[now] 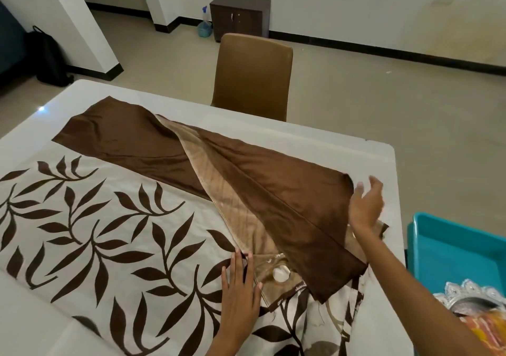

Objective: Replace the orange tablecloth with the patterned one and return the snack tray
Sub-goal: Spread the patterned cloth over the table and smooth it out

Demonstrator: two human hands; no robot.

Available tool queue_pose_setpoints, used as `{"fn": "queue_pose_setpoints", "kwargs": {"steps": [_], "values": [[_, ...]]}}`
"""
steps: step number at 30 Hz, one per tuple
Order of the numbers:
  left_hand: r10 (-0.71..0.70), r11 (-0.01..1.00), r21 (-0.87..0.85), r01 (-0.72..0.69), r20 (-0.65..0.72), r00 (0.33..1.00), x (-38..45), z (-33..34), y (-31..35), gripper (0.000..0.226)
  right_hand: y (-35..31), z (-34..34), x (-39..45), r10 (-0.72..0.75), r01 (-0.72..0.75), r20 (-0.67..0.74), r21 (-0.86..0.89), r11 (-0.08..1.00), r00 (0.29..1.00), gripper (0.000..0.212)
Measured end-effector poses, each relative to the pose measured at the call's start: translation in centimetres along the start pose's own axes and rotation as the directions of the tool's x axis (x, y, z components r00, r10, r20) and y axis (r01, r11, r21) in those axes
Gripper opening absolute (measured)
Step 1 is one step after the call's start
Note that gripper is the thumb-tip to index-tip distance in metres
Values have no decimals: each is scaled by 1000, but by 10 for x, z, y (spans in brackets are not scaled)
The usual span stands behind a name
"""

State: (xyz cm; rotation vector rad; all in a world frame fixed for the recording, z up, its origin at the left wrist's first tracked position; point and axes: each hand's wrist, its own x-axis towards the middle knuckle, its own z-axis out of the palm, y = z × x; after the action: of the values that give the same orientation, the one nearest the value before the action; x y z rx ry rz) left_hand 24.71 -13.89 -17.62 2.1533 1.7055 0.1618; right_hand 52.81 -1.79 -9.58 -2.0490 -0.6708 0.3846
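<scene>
Patterned tablecloth lies folded short of table edges; left hand presses flat, right hand open above.

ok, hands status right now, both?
Left hand: open, fingers flat on the patterned tablecloth.
Right hand: open, fingers loose at the cloth's folded-over brown corner, gripping nothing visible.

- The single head camera is looking forward and down from the person's head, close over the near edge of the counter.
- It is facing a chair and the far wall beyond.
</scene>
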Motion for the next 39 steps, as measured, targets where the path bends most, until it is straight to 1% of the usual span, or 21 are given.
{"fn": "queue_pose_setpoints", "kwargs": {"steps": [1,3,5,6,9,14,16,17,18,20,21,22,23,24,25,26,27,29,31,34,39], "values": [[3,1000,-7,-3,-16,1000,1,0,-1,60,4,3,-13,-187,193,110,-48,980,976,32],[-13,999,-29,13,-21,1000,5,0,-2,60,21,10,-46,-460,524,336,-133,841,822,27],[-28,999,-24,27,-30,999,14,-1,-1,62,40,16,-72,-504,674,535,-177,717,677,30],[-30,999,-17,29,-40,999,19,-2,0,63,46,19,-82,-463,683,606,-191,705,647,36],[-23,1000,3,23,-62,998,35,-7,2,61,57,27,-97,-338,644,671,-273,714,660,51],[-44,999,-29,41,-94,995,52,-14,7,62,42,26,-102,-451,621,533,-191,760,716,8],[-71,994,-87,60,-136,988,55,-18,7,64,32,24,-109,-465,633,576,-122,765,673,5],[-93,988,-134,72,-158,983,57,-21,8,66,25,23,-113,-441,635,662,-68,769,606,7],[-119,979,-185,85,-180,976,59,-25,8,68,19,21,-115,-381,609,786,6,793,487,9],[-205,947,-292,135,-225,953,63,-33,10,72,6,16,-111,-201,381,968,130,915,152,17],[-264,926,-332,179,-230,937,65,-36,11,74,2,15,-106,-158,228,986,141,964,58,22],[-319,910,-343,234,-217,923,65,-39,11,78,1,16,-101,-155,114,985,145,983,83,24],[-359,904,-317,286,-201,911,64,-39,12,81,0,18,-94,-172,90,957,155,984,233,22],[-380,909,-257,327,-191,905,63,-38,15,82,3,23,-88,-211,188,868,139,972,449,17],[-377,921,-180,346,-178,909,62,-36,20,82,8,29,-83,-256,344,752,41,938,607,15],[-352,935,-116,336,-169,921,62,-33,28,79,13,37,-81,-297,464,675,-76,882,675,21],[-310,950,-77,301,-156,938,60,-30,40,76,19,45,-80,-292,520,677,-156,840,676,31],[-213,976,-70,207,-96,972,56,-22,66,64,31,61,-81,-142,554,779,-292,780,610,47],[-142,987,-80,139,-33,989,48,-11,77,55,45,72,-84,-66,616,802,-400,679,594,55],[-66,998,6,66,5,998,37,5,56,63,57,74,-84,-121,650,752,-463,603,648,63],[100,989,108,-106,52,994,29,4,-10,63,58,74,-76,-187,627,658,-534,568,729,71]]}}
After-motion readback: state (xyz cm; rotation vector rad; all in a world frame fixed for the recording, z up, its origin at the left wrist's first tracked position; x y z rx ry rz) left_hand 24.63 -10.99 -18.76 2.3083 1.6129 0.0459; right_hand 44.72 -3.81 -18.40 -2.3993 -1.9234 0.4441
